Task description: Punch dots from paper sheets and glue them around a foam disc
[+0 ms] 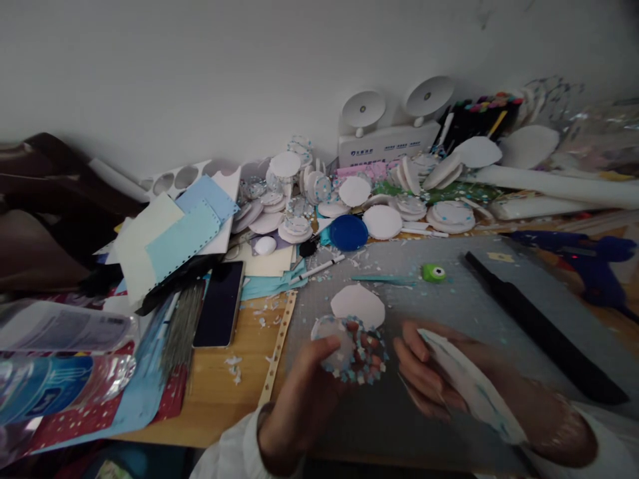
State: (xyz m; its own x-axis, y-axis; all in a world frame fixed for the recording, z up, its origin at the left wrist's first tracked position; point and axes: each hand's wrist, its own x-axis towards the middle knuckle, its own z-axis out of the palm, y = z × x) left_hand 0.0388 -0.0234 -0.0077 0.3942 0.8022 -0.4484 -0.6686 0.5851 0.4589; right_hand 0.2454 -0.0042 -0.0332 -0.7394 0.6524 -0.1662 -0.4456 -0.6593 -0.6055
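My left hand [309, 386] is closed on a clear round disc [339, 354] edged with small blue and white stars, the thumb pressed on its face. Just beyond it, a white scalloped paper circle [358, 305] lies on the grey cutting mat [399, 259]. To the right, my right hand [424, 372] is closed around a long white piece [476, 382] with blue-green marks; its exact kind is unclear. The two hands are apart, and motion slightly blurs the right one. A green craft punch [433, 273] stands farther back on the mat.
Many white paper discs [382, 221] and a blue round lid [348, 232] crowd the back. A black sheath-like strip [539, 326] and blue glue gun [574, 249] lie right. On the left are a phone [218, 304], plastic bottles [64, 382] and coloured paper [184, 239].
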